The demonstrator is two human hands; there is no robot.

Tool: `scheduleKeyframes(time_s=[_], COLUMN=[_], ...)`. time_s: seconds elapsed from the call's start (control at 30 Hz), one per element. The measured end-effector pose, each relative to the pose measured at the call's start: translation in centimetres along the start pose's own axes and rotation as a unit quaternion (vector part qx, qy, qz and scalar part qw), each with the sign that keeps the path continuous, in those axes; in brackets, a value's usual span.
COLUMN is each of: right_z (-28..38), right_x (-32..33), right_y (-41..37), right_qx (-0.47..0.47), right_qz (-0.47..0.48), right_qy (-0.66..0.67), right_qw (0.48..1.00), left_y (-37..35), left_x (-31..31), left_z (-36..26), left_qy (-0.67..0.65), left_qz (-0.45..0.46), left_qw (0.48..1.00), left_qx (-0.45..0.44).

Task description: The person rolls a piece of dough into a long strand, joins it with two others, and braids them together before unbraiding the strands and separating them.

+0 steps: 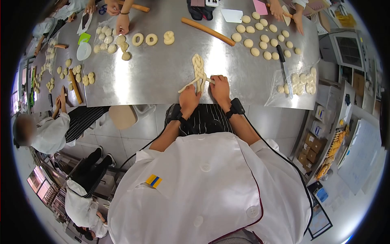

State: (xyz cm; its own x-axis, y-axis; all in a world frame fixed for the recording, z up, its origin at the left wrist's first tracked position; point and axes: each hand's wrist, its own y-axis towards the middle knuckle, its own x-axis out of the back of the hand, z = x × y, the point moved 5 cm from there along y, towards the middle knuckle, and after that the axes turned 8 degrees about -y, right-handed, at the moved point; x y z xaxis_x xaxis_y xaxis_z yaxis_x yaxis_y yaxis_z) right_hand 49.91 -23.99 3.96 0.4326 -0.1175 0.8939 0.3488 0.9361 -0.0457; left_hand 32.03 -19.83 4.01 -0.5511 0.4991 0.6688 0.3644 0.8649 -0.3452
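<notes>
Our left hand [189, 99] and right hand [220, 89] sit curled at the counter's [154, 77] near edge. Each pinches loose strands of the braided dough [198, 68], which runs toward the counter's middle. Our knuckles hide the fingertips. The yellow-blue patch [154, 180] on our coat is too small to read.

A long wooden rolling pin [207, 31] lies slantwise at upper centre on the stainless steel table [154, 77]. Round pale dough balls [264, 38] cluster at upper right. Below them a black-handled knife [284, 67] rests partly on a clear plastic bag of dough pieces [298, 83]. Two ring-shaped dough pieces [144, 39] sit at upper left, and a white plastic scraper [232, 15] lies at the top.
</notes>
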Motion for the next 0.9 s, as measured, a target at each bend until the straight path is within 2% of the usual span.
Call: scheduleKeyframes(time_s=[0.1,0.17,0.23,0.37,0.43,0.67,0.77,0.83,0.9], right_z=[-0.3,-0.4,-0.4,-0.3,-0.1,-0.3,0.3,0.8,1.1], right_x=[0.0,-0.1,0.1,0.0,0.2,0.1,0.8,1.7,1.7], right_y=[0.1,0.5,0.2,0.0,-0.1,0.2,-0.6,-0.8,-1.3], right_qx=[0.011,0.004,-0.029,-0.024,0.013,0.008,0.022,0.030,0.030], right_qz=[0.009,0.023,0.040,0.042,0.007,0.028,0.006,-0.055,-0.053], right_qy=[-0.012,-0.006,0.044,0.046,0.038,0.047,0.035,-0.011,0.015], right_qw=[1.000,1.000,0.998,0.998,0.999,0.998,0.999,0.998,0.998], left_y=[0.3,0.8,0.7,0.1,0.5,0.6,0.4,0.2,0.3], left_x=[-0.5,-1.2,-0.9,-0.4,-0.9,-1.4,-0.8,-0.7,-0.4], left_z=[0.3,0.9,0.4,-0.5,0.1,0.6,1.1,0.9,0.7], left_qy=[0.004,0.010,-0.001,-0.037,-0.025,-0.042,-0.063,-0.054,-0.045], left_qz=[0.021,0.068,0.048,-0.012,-0.004,0.028,0.004,0.009,0.012], left_qw=[1.000,0.998,0.999,0.999,0.999,0.998,0.998,0.998,0.999], left_qx=[-0.017,0.008,0.003,-0.029,-0.041,-0.031,-0.007,-0.009,-0.011])
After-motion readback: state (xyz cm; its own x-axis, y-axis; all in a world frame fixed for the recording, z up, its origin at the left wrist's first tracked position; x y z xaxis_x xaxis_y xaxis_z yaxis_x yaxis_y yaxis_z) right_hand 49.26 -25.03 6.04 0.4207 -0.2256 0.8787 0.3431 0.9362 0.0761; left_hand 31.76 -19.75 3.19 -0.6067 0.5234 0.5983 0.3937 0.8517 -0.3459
